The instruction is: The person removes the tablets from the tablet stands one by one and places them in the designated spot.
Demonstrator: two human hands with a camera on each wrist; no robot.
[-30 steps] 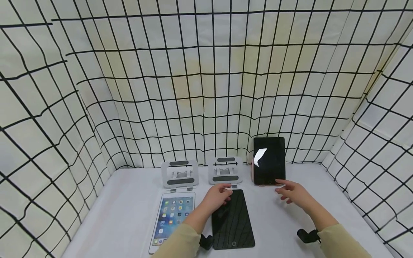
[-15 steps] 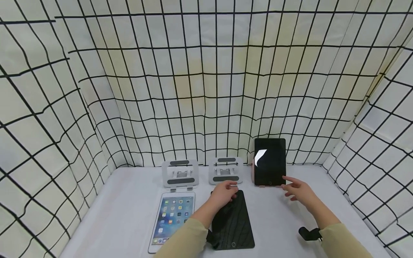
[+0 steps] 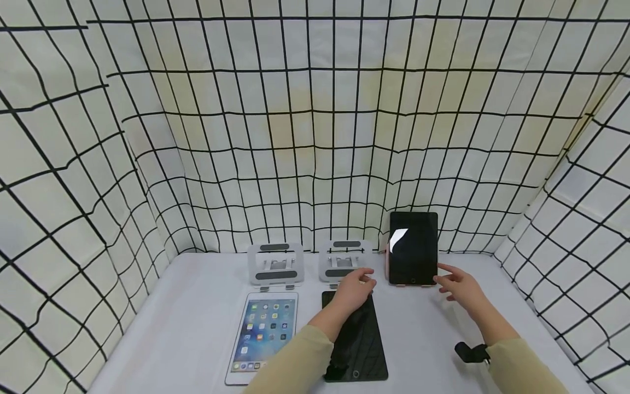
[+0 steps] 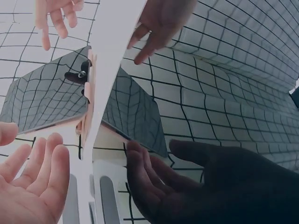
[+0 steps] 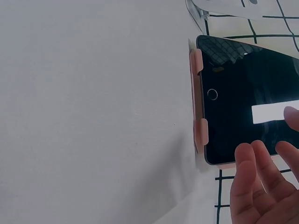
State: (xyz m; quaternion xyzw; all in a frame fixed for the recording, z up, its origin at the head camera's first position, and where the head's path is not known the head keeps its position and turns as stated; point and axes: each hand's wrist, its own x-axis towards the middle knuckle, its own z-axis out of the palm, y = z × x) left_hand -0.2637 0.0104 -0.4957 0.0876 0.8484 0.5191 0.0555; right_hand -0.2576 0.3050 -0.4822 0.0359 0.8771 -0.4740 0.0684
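Note:
In the head view, a black tablet [image 3: 413,249] stands upright on a pink stand [image 5: 204,132] at the back right. My right hand [image 3: 460,285] is at its lower right edge, fingers apart and loosely bent; the right wrist view shows the fingertips [image 5: 244,151] overlapping the screen's side. My left hand [image 3: 353,290] hovers over the top end of another black tablet [image 3: 359,350] lying flat, its fingers loosely bent with nothing between them. That tablet's dark glass mirrors the left hand in the left wrist view. Part of the lying tablet is hidden by the left arm.
A white tablet [image 3: 264,334] with a lit icon screen lies flat on the left. Behind it stands a pale tablet stand [image 3: 275,264] with grey pads, and a similar stand [image 3: 339,261] is to its right. White grid-patterned cloth walls [image 3: 315,164] enclose the white table [image 3: 182,328].
My left hand has moved right and slightly forward across the top of the lying tablet. My right hand has shifted slightly right, to the standing tablet's side edge.

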